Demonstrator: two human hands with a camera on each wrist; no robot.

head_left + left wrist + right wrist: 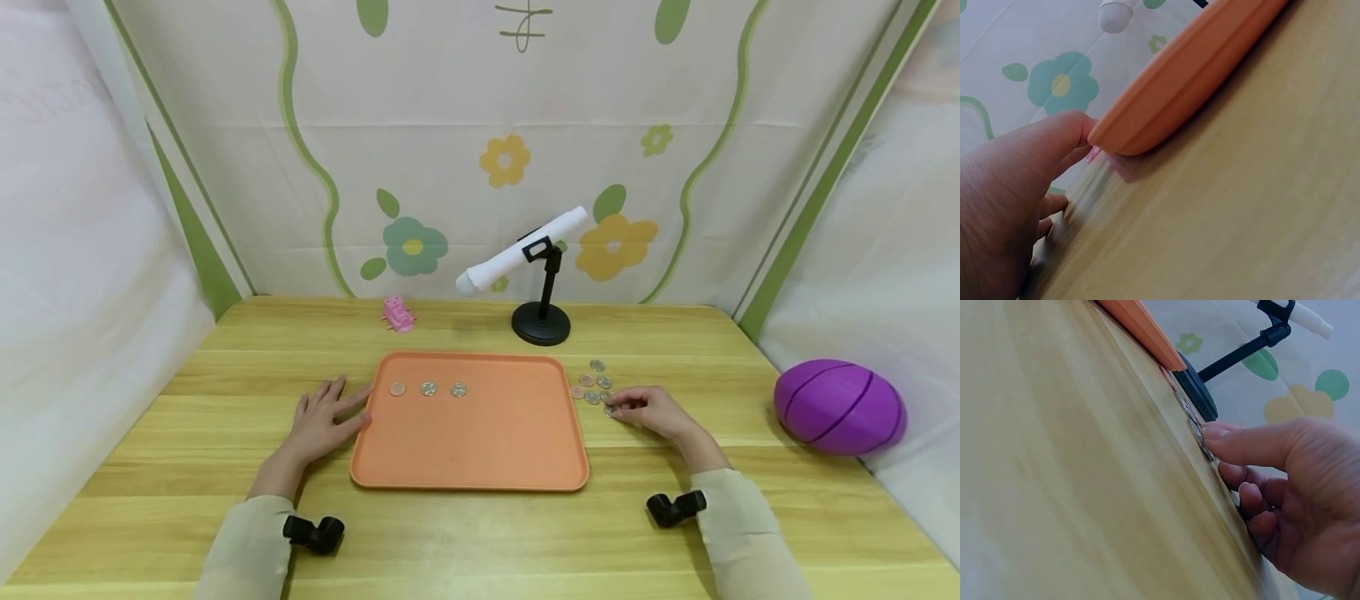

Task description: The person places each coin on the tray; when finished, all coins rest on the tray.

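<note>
Left hand (pixel 324 417) flat against tray (pixel 480 467) — right hand (pixel 651 410) pinching a coin (pixel 610 409), stand (pixel 541 323) beyond.

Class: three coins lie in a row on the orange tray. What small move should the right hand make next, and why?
Probably pinch and lift the coin under the right hand: its fingertips already rest on it beside the tray, which the left hand touches.
</note>
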